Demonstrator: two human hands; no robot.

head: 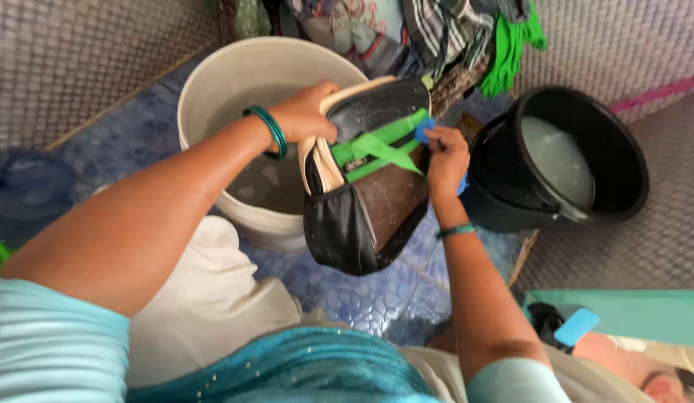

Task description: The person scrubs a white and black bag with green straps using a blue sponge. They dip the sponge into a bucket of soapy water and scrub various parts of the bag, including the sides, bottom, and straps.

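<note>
A black and dark brown bag [377, 194] with green straps [380, 145] hangs in the air at the centre of the view, held between both hands above a blue pebble-patterned tiled floor [362, 298]. Its long axis runs from upper right, near the hands, down to lower left, where its black fabric end droops towards the person's lap. The left hand [306, 113] is curled around the bag's upper left edge, fingers wrapped over its pale inner lining. The right hand [445, 153] is closed at the bag's upper right edge, pinching a small blue object [424, 128], perhaps a cloth or sponge, against the end of a green strap. Both hands touch the bag, one on each side. Just behind the bag on the left stands a white bucket [212, 82] holding cloudy water. To the right, near the right hand, sits a black bucket [623, 149], also with water. Bundled coloured clothes [406, 26] lie beyond both buckets.
</note>
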